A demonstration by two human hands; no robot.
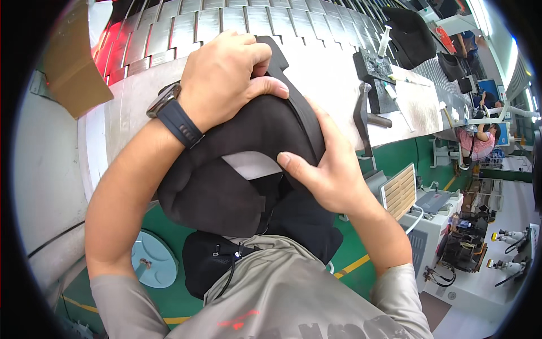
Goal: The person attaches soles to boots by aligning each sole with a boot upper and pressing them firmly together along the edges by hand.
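A black padded cushion (pixel 226 192), curved with an opening in its middle, is tilted up between my body and the worktable's near edge. On its top edge sits my left hand (pixel 228 73), fingers curled over a dark flap and thumb pressed along a seam. The curled fingertips are partly hidden. My right hand (pixel 333 169) grips the cushion's right side, thumb on the near face at the opening and fingers along the outer edge. A hammer (pixel 364 116) lies on the table to the right of my right hand.
Beyond the white worktable (pixel 333 73) runs a slatted metal conveyor (pixel 226 22). Dark blocks (pixel 372 68) and a syringe (pixel 385 40) stand at the right, with another black cushion (pixel 409 37) farther off. A cardboard box (pixel 76 62) is at left, a round light-blue stool (pixel 152 260) below. People work far right.
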